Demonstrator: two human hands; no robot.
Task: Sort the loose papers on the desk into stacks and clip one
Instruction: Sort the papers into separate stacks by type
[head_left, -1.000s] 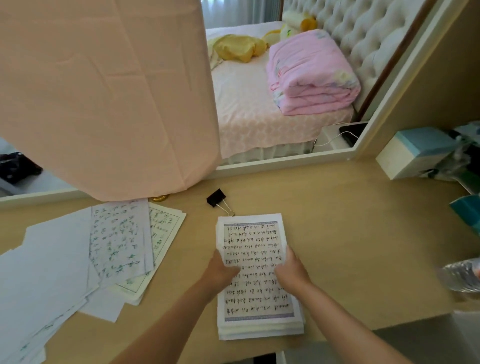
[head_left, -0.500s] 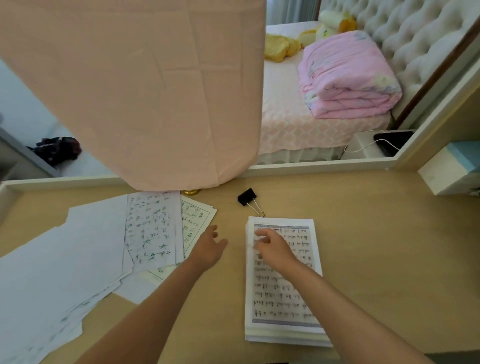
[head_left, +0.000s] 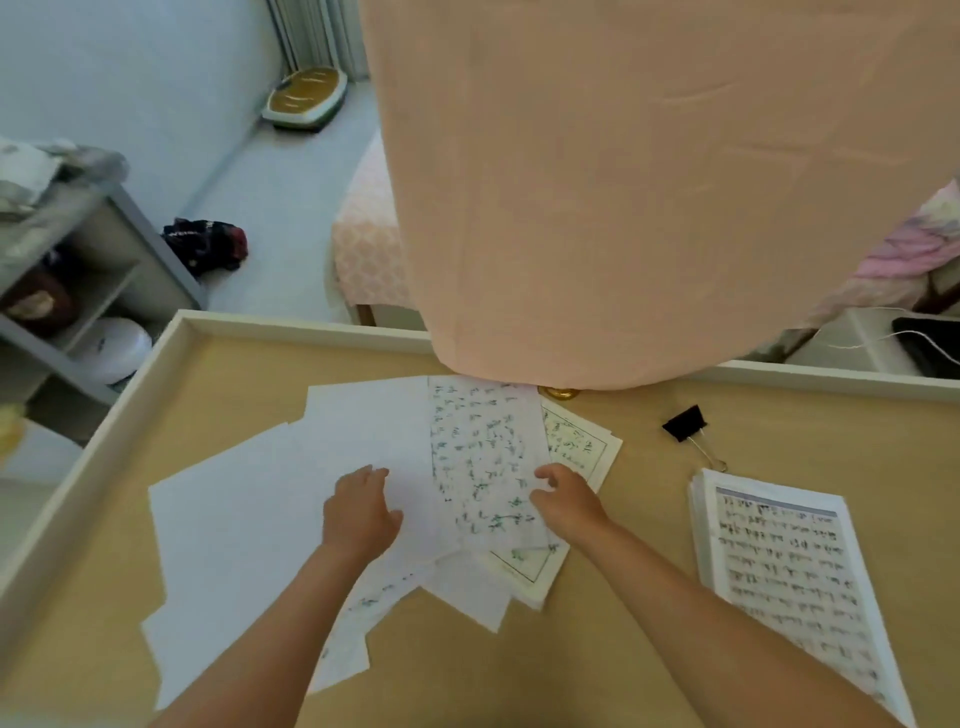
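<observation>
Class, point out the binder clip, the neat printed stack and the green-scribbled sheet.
binder clip (head_left: 684, 423), head view, black body.
neat printed stack (head_left: 779, 571), head view, top page.
green-scribbled sheet (head_left: 480, 457), head view, its middle.

One binder clip (head_left: 684, 423), one squared stack (head_left: 779, 566), one heap of loose sheets (head_left: 249, 519), plus a left hand (head_left: 358, 512) and a right hand (head_left: 569, 501).

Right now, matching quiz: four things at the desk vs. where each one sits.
1 black binder clip
2 squared printed stack
3 green-inked sheet
4 left hand

a over blank white sheets
b right side of the desk
c alone on bare desk, behind the stack
d topmost among the scattered papers

Pairs: 1-c, 2-b, 3-d, 4-a
</observation>
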